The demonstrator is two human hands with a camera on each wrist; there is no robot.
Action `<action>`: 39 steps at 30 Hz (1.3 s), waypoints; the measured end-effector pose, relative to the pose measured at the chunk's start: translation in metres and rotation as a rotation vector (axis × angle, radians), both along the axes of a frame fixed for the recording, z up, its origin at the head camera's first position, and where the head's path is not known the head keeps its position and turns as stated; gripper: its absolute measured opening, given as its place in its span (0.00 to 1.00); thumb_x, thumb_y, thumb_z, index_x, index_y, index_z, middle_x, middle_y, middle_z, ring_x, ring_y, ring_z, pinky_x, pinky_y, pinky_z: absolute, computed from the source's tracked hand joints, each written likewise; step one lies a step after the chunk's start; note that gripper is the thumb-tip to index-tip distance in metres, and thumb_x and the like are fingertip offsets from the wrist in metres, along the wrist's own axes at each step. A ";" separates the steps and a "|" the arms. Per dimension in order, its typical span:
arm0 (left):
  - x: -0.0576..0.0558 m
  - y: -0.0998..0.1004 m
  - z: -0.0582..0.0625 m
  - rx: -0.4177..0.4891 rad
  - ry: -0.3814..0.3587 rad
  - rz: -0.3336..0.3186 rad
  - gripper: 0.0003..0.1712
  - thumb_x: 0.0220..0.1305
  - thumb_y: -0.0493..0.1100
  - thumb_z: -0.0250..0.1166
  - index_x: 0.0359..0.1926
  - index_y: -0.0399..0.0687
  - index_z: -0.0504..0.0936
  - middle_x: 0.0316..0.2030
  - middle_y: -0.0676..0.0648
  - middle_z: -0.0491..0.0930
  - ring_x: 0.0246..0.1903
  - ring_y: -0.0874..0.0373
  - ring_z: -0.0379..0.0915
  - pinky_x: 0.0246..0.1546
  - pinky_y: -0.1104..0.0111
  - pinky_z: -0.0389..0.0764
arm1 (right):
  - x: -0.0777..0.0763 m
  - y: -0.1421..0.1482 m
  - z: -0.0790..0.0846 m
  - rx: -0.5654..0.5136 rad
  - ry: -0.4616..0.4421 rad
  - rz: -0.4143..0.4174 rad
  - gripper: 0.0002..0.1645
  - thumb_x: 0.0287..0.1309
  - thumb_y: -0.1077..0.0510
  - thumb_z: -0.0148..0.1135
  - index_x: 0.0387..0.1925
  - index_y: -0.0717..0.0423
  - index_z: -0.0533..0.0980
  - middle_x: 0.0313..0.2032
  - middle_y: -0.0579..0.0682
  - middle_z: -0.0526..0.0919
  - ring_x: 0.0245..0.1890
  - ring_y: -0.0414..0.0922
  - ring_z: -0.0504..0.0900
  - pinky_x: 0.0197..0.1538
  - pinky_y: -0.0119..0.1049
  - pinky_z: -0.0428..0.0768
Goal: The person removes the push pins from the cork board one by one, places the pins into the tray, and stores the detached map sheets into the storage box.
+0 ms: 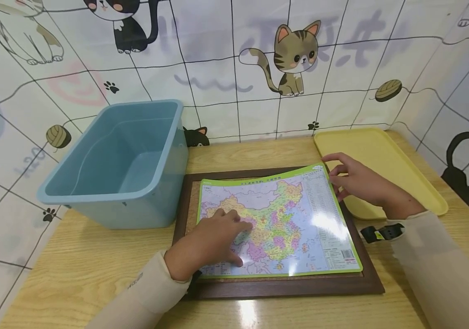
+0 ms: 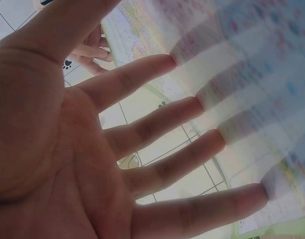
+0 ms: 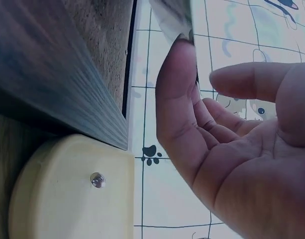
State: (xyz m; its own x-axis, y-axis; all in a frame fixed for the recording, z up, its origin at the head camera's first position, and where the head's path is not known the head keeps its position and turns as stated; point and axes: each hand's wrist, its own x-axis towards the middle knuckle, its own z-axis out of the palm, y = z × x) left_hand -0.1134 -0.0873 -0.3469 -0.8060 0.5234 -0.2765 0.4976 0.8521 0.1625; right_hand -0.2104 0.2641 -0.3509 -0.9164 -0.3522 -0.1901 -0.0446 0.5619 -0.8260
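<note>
A glossy coloured map (image 1: 285, 228) with a green border lies over a brown-framed board (image 1: 292, 287), its upper right corner bent up off the frame. My left hand (image 1: 211, 235) rests on the map's left part, fingers spread; in the left wrist view the fingertips (image 2: 192, 104) meet their reflections on the glossy sheet. At the raised right edge is my right hand (image 1: 355, 180), its curled fingers at the sheet near the corner. One fingertip (image 3: 182, 59) presses the sheet's edge in the right wrist view, with the thumb (image 3: 242, 82) on the other side.
A deep blue plastic bin (image 1: 98, 196) stands to the left of the board. To the right a yellow tray (image 1: 382, 160) lies partly under my right arm. Behind the wooden table (image 1: 255, 153) hangs a wall covering (image 1: 214, 77) with cartoon cats.
</note>
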 end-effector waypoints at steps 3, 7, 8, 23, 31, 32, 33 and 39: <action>0.000 0.000 0.000 0.000 0.002 -0.004 0.46 0.44 0.60 0.80 0.67 0.63 0.76 0.62 0.48 0.76 0.57 0.48 0.71 0.46 0.52 0.81 | 0.000 0.002 0.001 -0.029 -0.024 0.000 0.32 0.74 0.61 0.45 0.75 0.54 0.50 0.51 0.65 0.69 0.39 0.52 0.79 0.36 0.44 0.85; -0.001 0.000 0.001 0.007 0.010 -0.007 0.46 0.44 0.60 0.80 0.67 0.63 0.76 0.61 0.48 0.76 0.58 0.48 0.71 0.46 0.52 0.82 | 0.000 0.004 0.003 -0.053 -0.040 0.003 0.33 0.74 0.60 0.47 0.75 0.57 0.50 0.51 0.66 0.72 0.38 0.50 0.79 0.36 0.44 0.85; -0.001 0.000 0.002 0.008 0.011 -0.008 0.46 0.44 0.60 0.80 0.67 0.63 0.76 0.61 0.48 0.76 0.58 0.48 0.71 0.46 0.52 0.82 | -0.001 0.004 0.004 -0.056 -0.042 0.003 0.33 0.74 0.60 0.47 0.75 0.58 0.50 0.51 0.67 0.73 0.38 0.50 0.79 0.35 0.44 0.85; -0.001 0.001 0.002 -0.002 0.025 -0.015 0.46 0.44 0.61 0.79 0.66 0.64 0.76 0.62 0.47 0.76 0.58 0.47 0.71 0.47 0.50 0.82 | 0.002 0.004 0.006 -0.112 -0.162 0.094 0.32 0.69 0.61 0.57 0.68 0.59 0.56 0.50 0.67 0.82 0.37 0.53 0.87 0.32 0.48 0.85; -0.002 0.000 0.003 -0.017 0.029 -0.025 0.41 0.52 0.63 0.75 0.67 0.64 0.75 0.62 0.49 0.76 0.60 0.48 0.72 0.48 0.50 0.81 | 0.002 0.005 0.003 -0.124 -0.163 0.107 0.30 0.69 0.63 0.56 0.67 0.61 0.56 0.49 0.67 0.82 0.35 0.53 0.87 0.31 0.48 0.85; -0.003 -0.002 0.002 -0.013 0.030 -0.025 0.39 0.54 0.63 0.73 0.67 0.65 0.75 0.62 0.49 0.76 0.60 0.48 0.73 0.47 0.49 0.82 | 0.002 0.005 0.002 -0.130 -0.166 0.109 0.30 0.69 0.63 0.56 0.66 0.61 0.56 0.49 0.67 0.83 0.35 0.54 0.87 0.31 0.48 0.85; -0.003 -0.003 0.002 -0.004 0.037 -0.027 0.37 0.57 0.63 0.71 0.67 0.65 0.75 0.62 0.50 0.77 0.59 0.49 0.73 0.47 0.50 0.82 | 0.001 0.006 0.000 -0.134 -0.170 0.112 0.29 0.70 0.63 0.56 0.66 0.61 0.56 0.49 0.67 0.83 0.35 0.54 0.87 0.31 0.48 0.85; 0.000 -0.014 0.007 0.143 0.289 -0.067 0.26 0.66 0.60 0.66 0.62 0.61 0.80 0.54 0.53 0.82 0.51 0.55 0.80 0.43 0.57 0.83 | -0.001 0.006 -0.005 -0.135 -0.173 0.127 0.28 0.70 0.63 0.56 0.65 0.62 0.56 0.50 0.68 0.82 0.36 0.55 0.87 0.31 0.48 0.85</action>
State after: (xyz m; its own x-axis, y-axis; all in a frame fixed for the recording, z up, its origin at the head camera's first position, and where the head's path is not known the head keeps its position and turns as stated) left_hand -0.1136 -0.1011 -0.3400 -0.8030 0.5948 0.0388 0.5945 0.7947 0.1225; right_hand -0.2114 0.2699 -0.3561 -0.8209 -0.4956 -0.2838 0.0405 0.4451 -0.8945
